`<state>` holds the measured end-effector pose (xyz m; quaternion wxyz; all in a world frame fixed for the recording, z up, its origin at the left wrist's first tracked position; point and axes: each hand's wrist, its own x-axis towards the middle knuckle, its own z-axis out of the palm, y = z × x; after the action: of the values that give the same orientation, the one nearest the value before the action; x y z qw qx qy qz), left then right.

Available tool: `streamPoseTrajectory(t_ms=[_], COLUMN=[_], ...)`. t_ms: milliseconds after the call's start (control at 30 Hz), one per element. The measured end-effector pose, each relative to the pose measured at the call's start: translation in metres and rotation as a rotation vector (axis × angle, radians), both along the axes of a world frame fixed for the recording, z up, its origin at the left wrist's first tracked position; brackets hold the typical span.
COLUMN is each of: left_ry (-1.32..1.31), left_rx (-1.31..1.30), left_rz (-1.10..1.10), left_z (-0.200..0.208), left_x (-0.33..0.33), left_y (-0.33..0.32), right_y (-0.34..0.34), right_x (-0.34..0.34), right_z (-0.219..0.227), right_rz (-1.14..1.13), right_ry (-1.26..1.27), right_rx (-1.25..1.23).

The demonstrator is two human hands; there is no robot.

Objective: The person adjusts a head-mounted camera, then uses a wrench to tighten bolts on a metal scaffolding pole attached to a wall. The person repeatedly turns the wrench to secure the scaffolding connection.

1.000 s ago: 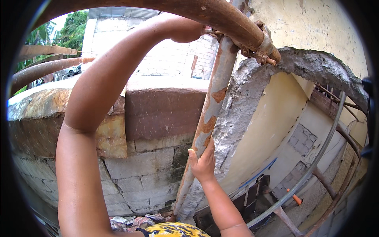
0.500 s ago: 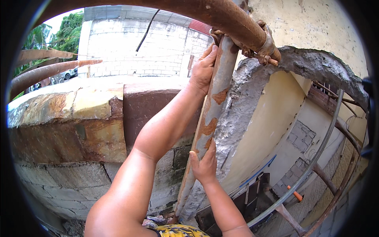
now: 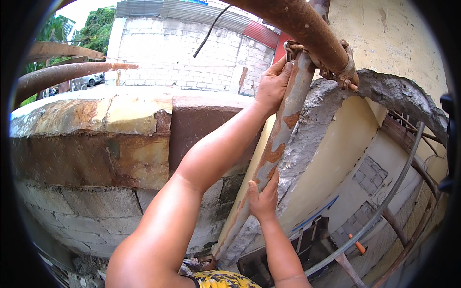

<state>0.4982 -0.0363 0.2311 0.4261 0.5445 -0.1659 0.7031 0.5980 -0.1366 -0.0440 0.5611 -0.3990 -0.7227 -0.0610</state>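
A rusty steel pipe (image 3: pixel 274 154) with worn grey paint stands at a lean in front of me, its foot low near the block wall. High on its left side, my left hand (image 3: pixel 274 86) is closed around it, thumb up, just below a rusty clamp fitting (image 3: pixel 293 47). Lower down, my right hand (image 3: pixel 263 199) grips the same pipe from the right, thumb on the near side. Part of the fingers of both hands is hidden behind the pipe. A thick rusty crossing pipe (image 3: pixel 307 29) passes over the top, with a second rusty coupler (image 3: pixel 346 67) near its end.
Rough broken concrete (image 3: pixel 314 108) runs just right of the pipe. A rust-stained metal-capped block wall (image 3: pixel 129 158) is on the left. Curved metal bars (image 3: pixel 384 204) cross the lower right. Another rusty pipe (image 3: pixel 72 74) juts in at the upper left; a black cable (image 3: pixel 209 33) hangs behind.
The whole scene has shifted right in the picture, the pipe's top most of all. Both hands keep their hold at about the same spots on the pipe.
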Motion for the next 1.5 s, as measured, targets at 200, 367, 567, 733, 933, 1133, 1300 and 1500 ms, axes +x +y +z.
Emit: streamPoseTrajectory(t_ms=[200, 367, 567, 733, 933, 1133, 1300, 1500], left_ry=[0.185, 0.365, 0.842, 1.019, 1.326, 1.39, 1.389, 1.286], left_rx=[-0.233, -0.376, 0.018, 0.474, 0.711, 0.747, 0.711, 0.529], left_rz=[0.399, 0.368, 1.288, 1.942, 1.832, 1.779, 1.784, 1.854], left_z=[-0.001, -0.018, 0.024, 0.106, 0.144, 0.148, 0.148, 0.126], left_x=[-0.024, -0.049, -0.12, -0.128, -0.105, -0.09, -0.096, -0.117], left_y=[0.002, -0.019, -0.049, -0.083, -0.105, -0.117, -0.115, -0.106], right_y=[-0.002, -0.01, -0.012, -0.01, -0.008, -0.007, -0.006, -0.003], right_x=[0.0, 0.005, 0.001, 0.012, 0.011, 0.009, 0.012, 0.004], right_z=[-0.002, 0.003, -0.015, -0.018, -0.019, -0.014, -0.015, -0.019], right_rz=[-0.017, 0.054, 0.166, 0.152, 0.175, 0.162, 0.161, 0.17], right_ry=[0.003, 0.023, -0.001, 0.009, 0.013, -0.004, 0.0, -0.016], right_rx=[-0.03, -0.092, -0.139, -0.128, -0.089, -0.002, -0.022, 0.007])
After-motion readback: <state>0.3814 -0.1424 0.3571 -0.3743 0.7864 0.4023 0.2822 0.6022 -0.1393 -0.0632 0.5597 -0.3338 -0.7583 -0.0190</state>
